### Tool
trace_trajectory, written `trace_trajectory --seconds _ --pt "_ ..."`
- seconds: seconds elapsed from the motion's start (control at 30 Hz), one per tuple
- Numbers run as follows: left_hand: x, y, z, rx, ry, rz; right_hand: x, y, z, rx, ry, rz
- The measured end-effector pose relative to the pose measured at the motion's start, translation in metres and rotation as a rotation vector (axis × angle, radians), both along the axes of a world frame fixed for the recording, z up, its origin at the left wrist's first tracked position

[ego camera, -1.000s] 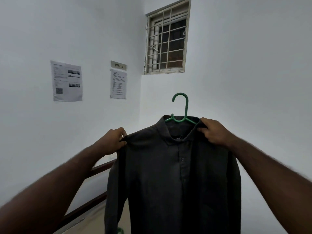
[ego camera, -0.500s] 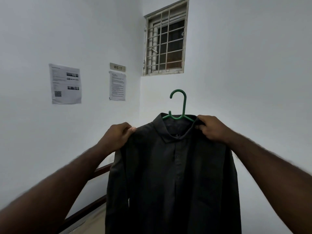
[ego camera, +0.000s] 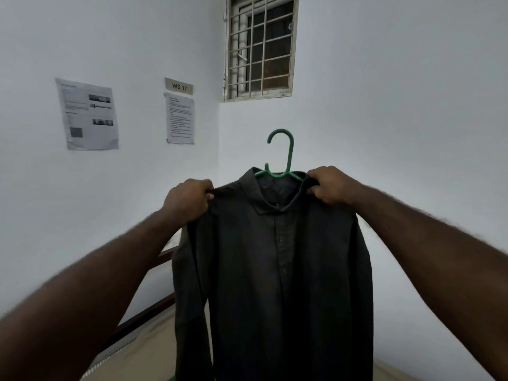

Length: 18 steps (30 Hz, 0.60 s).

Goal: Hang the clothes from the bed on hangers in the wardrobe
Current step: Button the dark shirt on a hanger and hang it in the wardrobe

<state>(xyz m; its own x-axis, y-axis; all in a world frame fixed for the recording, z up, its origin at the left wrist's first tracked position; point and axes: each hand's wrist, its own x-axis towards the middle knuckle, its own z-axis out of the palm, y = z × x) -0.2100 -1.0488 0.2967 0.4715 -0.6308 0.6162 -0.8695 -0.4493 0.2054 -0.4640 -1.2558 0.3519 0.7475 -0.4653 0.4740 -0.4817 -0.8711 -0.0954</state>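
Note:
A dark grey long-sleeved shirt [ego camera: 275,270] hangs in front of me on a green plastic hanger [ego camera: 286,158], whose hook sticks up above the collar. My left hand [ego camera: 188,200] grips the shirt's left shoulder. My right hand [ego camera: 330,185] grips the right side of the collar and shoulder, where the hanger's arm goes under the cloth. The shirt hangs straight down with its buttons facing me, above the bed. No wardrobe is in view.
The bed's beige mattress [ego camera: 148,350] and dark wooden frame [ego camera: 154,306] lie low behind the shirt, in a corner of white walls. Two paper sheets [ego camera: 88,114] and a "WS 17" sign [ego camera: 179,86] hang on the left wall. A barred window [ego camera: 261,48] sits high.
My left hand has slid inward along the shirt's shoulder toward the collar. The shirt and hanger have stayed raised at about the same height.

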Motion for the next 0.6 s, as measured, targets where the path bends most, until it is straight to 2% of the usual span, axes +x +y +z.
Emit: trace_trajectory --seconds 0.07,0.13,0.23,0.3,0.4,0.5,0.6 --pt "0.001 0.001 -0.002 -0.073 0.028 0.000 0.001 0.000 -0.005 0.016 -0.039 0.001" --pt "0.001 0.001 -0.005 -0.024 0.014 0.002 0.001 0.001 -0.010 0.023 -0.033 0.001" --pt "0.003 0.003 -0.007 -0.053 0.018 0.007 0.005 -0.003 -0.016 0.049 -0.088 0.022" --pt "0.003 0.004 -0.010 0.017 0.024 0.013 0.007 -0.003 -0.021 0.048 -0.042 0.027" --pt "0.007 0.009 -0.013 -0.046 0.042 0.003 0.011 -0.003 -0.027 0.033 -0.109 0.028" --pt "0.010 0.014 -0.016 0.147 0.141 -0.080 0.016 0.002 -0.033 0.042 0.032 0.026" --pt "0.014 0.020 -0.021 0.085 0.178 -0.043 0.022 0.004 -0.038 0.071 0.032 0.020"
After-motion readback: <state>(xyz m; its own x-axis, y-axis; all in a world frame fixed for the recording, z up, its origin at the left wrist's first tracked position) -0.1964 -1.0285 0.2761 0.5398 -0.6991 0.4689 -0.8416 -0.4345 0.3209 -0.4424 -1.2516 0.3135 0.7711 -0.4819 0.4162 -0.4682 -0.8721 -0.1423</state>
